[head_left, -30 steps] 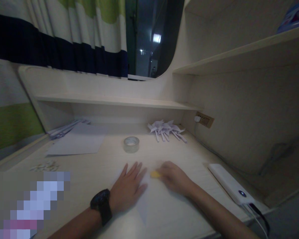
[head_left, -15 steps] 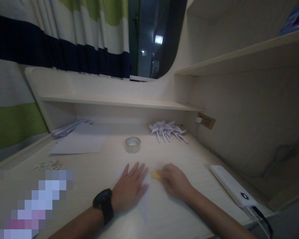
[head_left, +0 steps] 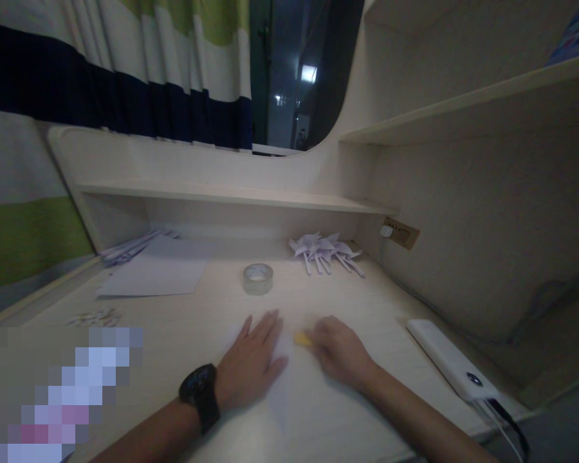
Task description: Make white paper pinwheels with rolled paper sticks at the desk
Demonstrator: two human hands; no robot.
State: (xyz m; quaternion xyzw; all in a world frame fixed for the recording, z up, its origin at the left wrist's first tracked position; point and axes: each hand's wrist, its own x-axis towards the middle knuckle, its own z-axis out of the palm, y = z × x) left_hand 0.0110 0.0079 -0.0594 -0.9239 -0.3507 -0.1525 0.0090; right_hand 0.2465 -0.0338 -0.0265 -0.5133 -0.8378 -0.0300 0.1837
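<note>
So there's a white sheet of paper [head_left: 289, 392] lying flat on the desk [head_left: 197, 334] right in front of me, near the front edge. My left hand [head_left: 251, 366] is resting on its left half, palm down, fingers stretched out and slightly fanned, just pressing the sheet against the desk. Black watch [head_left: 200, 397] on that wrist.

My right hand [head_left: 340, 352] is on the right half of the paper, curled up loosely, fingers closed around a small yellow thing [head_left: 301, 338]. Only the tip pokes out toward my left fingertips and it's too blurry to say what it actually is. The tip sits just beside my left hand, basically on the paper.

Further back, a roll of clear tape [head_left: 258, 279] sits in the middle of the desk, well clear of both hands. Behind that to the right there's a pile of little folded white paper pinwheels [head_left: 325, 252] by the wall outlet [head_left: 400, 234]. Back left is another loose sheet [head_left: 155, 276] with more papers tucked under the shelf. Off to my right there's a white power bank [head_left: 451, 368] with a cable plugged in.
</note>
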